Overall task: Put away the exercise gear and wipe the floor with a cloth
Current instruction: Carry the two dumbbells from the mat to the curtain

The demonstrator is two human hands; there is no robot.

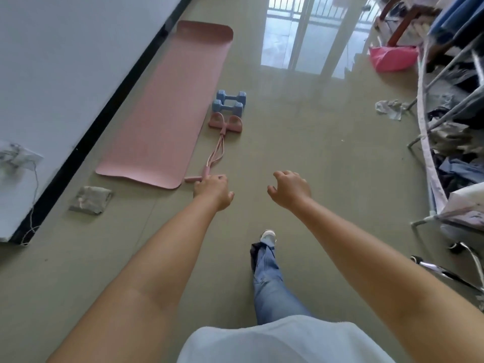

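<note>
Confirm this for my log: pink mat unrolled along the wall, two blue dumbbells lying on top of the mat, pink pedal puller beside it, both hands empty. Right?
One thing is off. The head view shows the two blue dumbbells on the bare floor just past the pink mat's right edge, not on top of it. The rest stands: mat unrolled along the wall, pink pedal puller beside it, left hand and right hand empty.

Floor (301, 142): smooth, glossy tile, mirror-like near the window reflection, duller closer in.
Mat (167, 106): pink, matt, foam-like, slightly textured face.
Dumbbells (230, 102): pale blue, matt coating, ribbed ends.
Pull rope (221, 132): pink, matt rubbery cords and foam-like pedals.
Cloth (90, 196): grey, folded, soft woven fabric, matt.
Rag (390, 108): crumpled, pale fabric.
Rack (445, 72): grey metal tubing, satin sheen.
Bag (392, 58): pink, thin, shiny plastic.
Wall (65, 61): flat matt paint; black skirting (104, 111) smooth.
</note>
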